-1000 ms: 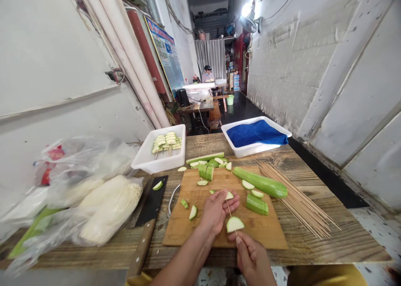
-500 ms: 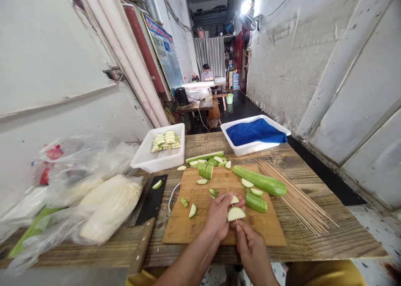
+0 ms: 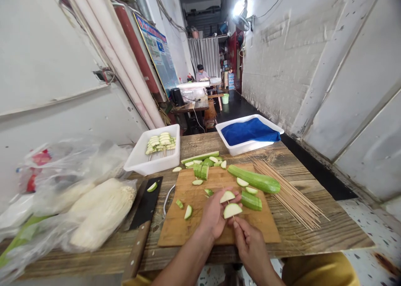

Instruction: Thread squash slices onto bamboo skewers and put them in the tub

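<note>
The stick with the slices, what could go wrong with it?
The left hand is right by the slices, so the stick might prick it. If the right hand pushes too hard, a slice could split. The knife handle reaches the near edge of the table, so a bump might knock it off.

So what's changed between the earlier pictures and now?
The right hand has moved forward, closer to the left hand, and the lower zucchini slice on the skewer now sits nearer the upper slice. Nothing was visibly let go; the knife and cutting board stayed put.
</note>
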`<state>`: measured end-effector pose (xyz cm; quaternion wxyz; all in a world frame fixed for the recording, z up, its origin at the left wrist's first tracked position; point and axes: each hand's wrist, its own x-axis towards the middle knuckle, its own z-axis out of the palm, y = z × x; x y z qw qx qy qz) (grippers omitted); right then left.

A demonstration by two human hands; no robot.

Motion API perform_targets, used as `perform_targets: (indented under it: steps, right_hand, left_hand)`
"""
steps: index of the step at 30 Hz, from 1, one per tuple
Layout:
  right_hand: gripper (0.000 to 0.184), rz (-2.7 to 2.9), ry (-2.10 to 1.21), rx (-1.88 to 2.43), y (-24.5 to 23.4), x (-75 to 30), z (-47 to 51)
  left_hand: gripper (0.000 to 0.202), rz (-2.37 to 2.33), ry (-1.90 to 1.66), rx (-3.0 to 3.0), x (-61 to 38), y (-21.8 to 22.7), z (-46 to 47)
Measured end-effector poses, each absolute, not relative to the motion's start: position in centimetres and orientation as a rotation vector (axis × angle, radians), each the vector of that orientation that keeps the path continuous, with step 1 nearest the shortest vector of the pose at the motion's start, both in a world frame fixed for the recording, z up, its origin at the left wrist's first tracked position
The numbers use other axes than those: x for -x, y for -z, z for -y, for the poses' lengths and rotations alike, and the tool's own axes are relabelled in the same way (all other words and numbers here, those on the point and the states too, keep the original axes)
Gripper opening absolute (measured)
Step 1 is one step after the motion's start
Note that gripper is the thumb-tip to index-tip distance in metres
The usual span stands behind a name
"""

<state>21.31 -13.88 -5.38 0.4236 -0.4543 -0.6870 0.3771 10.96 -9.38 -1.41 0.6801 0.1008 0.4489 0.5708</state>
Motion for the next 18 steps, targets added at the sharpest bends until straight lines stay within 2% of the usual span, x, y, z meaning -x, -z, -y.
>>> perform_targets:
  steps: [7,18]
  right_hand:
    - [0.034,1.746,-0.906,1.128,6.0,-21.2,13.8]
    - [0.037,1.798,-0.757,1.173,6.6,-21.4,13.3]
  left_hand:
    - [0.016,-0.988,-1.357,-0.338,-11.3,2.0,9.7]
    - [0.025,-1.003,-1.358,-0.375,-12.2,2.6,10.2]
